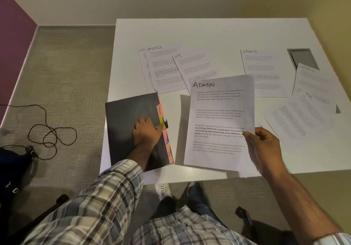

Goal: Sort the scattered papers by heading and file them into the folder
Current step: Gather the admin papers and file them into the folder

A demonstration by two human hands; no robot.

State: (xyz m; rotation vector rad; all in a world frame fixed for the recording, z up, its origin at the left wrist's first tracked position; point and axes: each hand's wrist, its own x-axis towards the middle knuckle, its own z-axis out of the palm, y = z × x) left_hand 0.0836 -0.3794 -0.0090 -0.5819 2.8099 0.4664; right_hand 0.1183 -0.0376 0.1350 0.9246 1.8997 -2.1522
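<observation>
Near the middle of the frame, the right hand (264,146) pinched the right edge of the ADMIN sheet (218,119) between thumb and curled fingers, holding it lifted and slightly tilted over the white table (209,31). Left of that sheet, the dark folder (129,123) lay at the table's lower left corner, with coloured tabs (163,130) sticking out along its right side; one read SPORTS and one HR. The left hand (147,132) rested on the folder's cover with its fingers spread and nothing gripped, its fingertips reaching the tabbed edge.

Higher up, at centre, three overlapping sheets (163,64) headed HR, SPORTS and HR lay flat on the table. To their right a lone SPORTS sheet (264,69) lay apart from them. At the right edge of the frame, another SPORTS sheet (315,81) overlapped an HR sheet (302,119) below it. A grey recess (303,58) sat in the tabletop at upper right, and a tangled cable (49,132) lay on the floor at left.
</observation>
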